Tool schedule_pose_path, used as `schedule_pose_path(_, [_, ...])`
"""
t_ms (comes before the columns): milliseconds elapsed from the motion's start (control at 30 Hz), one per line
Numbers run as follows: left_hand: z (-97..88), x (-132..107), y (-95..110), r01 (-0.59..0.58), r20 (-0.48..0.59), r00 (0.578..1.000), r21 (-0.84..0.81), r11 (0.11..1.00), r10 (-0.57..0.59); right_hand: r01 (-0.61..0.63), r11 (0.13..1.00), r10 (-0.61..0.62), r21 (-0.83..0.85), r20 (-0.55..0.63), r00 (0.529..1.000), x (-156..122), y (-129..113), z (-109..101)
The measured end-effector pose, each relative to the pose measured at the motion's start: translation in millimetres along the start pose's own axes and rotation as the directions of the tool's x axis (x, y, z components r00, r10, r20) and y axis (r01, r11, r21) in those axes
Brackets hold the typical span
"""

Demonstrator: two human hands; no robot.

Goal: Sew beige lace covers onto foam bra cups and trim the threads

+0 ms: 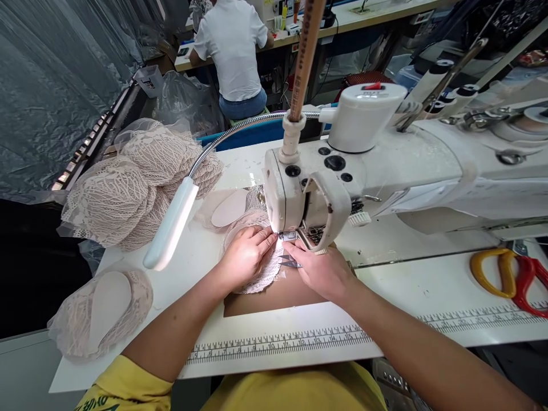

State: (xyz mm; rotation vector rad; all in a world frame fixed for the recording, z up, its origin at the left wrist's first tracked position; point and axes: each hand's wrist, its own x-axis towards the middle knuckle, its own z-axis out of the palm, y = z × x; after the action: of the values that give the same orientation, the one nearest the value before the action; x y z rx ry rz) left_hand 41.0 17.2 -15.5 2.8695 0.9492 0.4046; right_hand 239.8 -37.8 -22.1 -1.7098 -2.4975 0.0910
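A round beige lace cup piece lies under the needle area of a white sewing machine. My left hand rests flat on the lace, fingers stretched toward the presser foot. Just right of the needle, my right hand has its index fingertip at the fabric's edge. Small thread snips are tucked in that hand, their dark blades poking out to the left. The machine head partly hides the right fingers. A brown sheet lies beneath both hands.
Stacked lace cups stand at the left, and another lace cup with a pale pad lies nearer. A lamp hangs left of my hands. Large scissors lie right. A ruler strip lines the front edge. A person sits ahead.
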Motion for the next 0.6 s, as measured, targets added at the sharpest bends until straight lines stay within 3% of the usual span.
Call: schedule_pose_path(600, [2.7, -0.6, -1.5, -0.013, -0.08, 0.997, -0.025, 1.0, 0.011, -0.019, 1.0, 0.018, -0.019, -0.029, 0.999, -1.5, -0.3, -0.5])
